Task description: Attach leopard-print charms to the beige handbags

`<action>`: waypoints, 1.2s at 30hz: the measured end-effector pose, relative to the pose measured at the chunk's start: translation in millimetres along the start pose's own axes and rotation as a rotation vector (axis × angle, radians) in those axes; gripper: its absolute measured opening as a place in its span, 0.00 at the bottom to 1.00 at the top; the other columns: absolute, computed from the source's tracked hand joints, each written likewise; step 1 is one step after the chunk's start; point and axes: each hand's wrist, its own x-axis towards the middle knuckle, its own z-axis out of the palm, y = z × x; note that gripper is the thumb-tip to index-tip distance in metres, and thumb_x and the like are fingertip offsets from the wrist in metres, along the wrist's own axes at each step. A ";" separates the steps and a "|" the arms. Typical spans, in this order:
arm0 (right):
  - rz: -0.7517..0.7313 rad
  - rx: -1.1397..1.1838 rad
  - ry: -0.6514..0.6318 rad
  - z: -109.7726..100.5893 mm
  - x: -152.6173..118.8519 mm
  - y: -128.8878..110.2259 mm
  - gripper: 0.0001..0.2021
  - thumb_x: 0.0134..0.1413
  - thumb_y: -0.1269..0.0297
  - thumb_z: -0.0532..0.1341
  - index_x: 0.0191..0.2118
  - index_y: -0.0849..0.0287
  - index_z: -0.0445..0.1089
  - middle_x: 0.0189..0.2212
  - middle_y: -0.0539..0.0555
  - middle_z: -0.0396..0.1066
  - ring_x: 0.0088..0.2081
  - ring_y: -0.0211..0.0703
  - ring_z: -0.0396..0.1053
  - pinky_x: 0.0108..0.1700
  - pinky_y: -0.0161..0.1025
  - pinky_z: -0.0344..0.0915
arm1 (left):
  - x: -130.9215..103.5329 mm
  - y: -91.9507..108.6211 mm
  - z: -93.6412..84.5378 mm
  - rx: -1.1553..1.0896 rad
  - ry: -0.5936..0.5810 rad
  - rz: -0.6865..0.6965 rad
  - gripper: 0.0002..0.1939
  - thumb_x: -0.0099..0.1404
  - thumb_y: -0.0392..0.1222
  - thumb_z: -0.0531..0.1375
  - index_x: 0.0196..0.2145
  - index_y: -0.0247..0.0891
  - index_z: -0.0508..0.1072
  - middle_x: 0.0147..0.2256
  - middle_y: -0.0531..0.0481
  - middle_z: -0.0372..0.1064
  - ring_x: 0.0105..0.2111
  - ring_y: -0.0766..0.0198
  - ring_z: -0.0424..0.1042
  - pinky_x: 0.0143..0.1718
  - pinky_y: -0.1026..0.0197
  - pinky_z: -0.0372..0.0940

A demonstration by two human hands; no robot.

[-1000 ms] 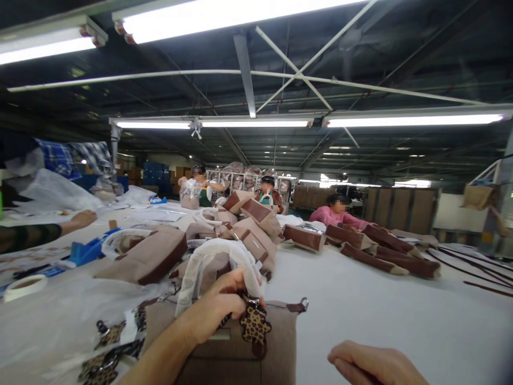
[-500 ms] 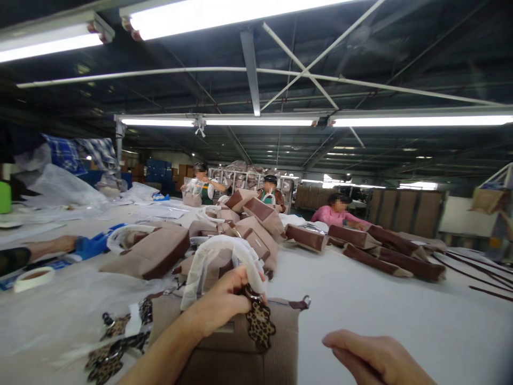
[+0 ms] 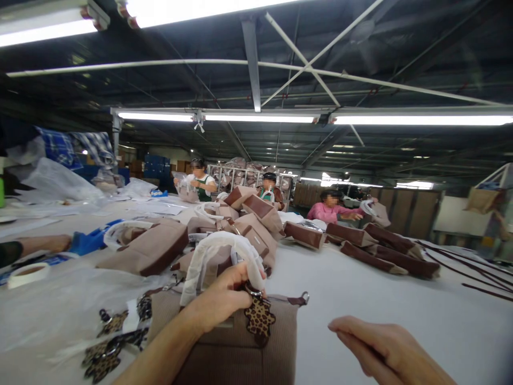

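A taupe handbag (image 3: 236,358) stands before me, its two handles (image 3: 210,246) wrapped in white paper. My left hand (image 3: 224,297) is closed round the right side of a handle, near its base. From a metal ring by those fingers hangs a leopard-print charm (image 3: 259,318), lying against the bag's front. Off to the right, over the white table (image 3: 312,315), my right hand (image 3: 379,342) holds nothing. Its fingers are stretched out toward the bag and do not touch it. More leopard-print charms (image 3: 102,361) lie left of the bag, on clear plastic.
A heap of similar bags (image 3: 256,240) lies beyond mine, with several brown-bottomed ones (image 3: 372,246) at the right. Dark straps (image 3: 473,267) and a tape roll (image 3: 30,275) are on the table. Another person's arm (image 3: 44,245) reaches in from the left. Several people work across the table.
The right hand has shifted slightly right and its fingers stay stretched out. My left hand keeps its hold on the handle. Across the table, the person in pink now holds up a bag.
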 end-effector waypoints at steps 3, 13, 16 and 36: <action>0.025 -0.014 -0.025 0.1 2.6 3.1 0.12 0.65 0.63 0.51 0.33 0.49 0.71 0.18 0.43 0.71 0.18 0.35 0.71 0.21 0.28 0.64 | 1.3 -2.4 -1.1 0.013 0.009 0.001 0.19 0.44 0.30 0.56 0.37 0.38 0.70 0.34 0.54 0.71 0.37 0.61 0.66 0.42 0.60 0.57; 0.131 -0.074 -0.228 3.3 6.4 6.8 0.15 0.69 0.61 0.47 0.36 0.50 0.70 0.21 0.46 0.71 0.23 0.40 0.72 0.27 0.34 0.61 | 0.4 -1.1 -0.3 0.034 0.011 0.005 0.19 0.45 0.30 0.57 0.37 0.38 0.71 0.33 0.55 0.71 0.36 0.63 0.67 0.41 0.62 0.58; 0.159 -0.067 -0.269 6.9 12.0 5.6 0.16 0.69 0.61 0.46 0.36 0.50 0.70 0.22 0.47 0.72 0.25 0.41 0.73 0.29 0.36 0.60 | 0.2 2.4 0.3 0.035 -0.014 0.031 0.17 0.45 0.29 0.56 0.35 0.37 0.72 0.32 0.54 0.72 0.37 0.63 0.67 0.41 0.63 0.58; -0.086 -0.284 0.147 45.6 45.2 -17.5 0.26 0.50 0.83 0.45 0.49 0.58 0.70 0.43 0.59 0.75 0.34 0.43 0.78 0.30 0.33 0.74 | 11.4 -10.7 4.4 0.206 0.142 -0.060 0.06 0.47 0.37 0.58 0.25 0.36 0.73 0.20 0.56 0.63 0.22 0.68 0.62 0.26 0.64 0.58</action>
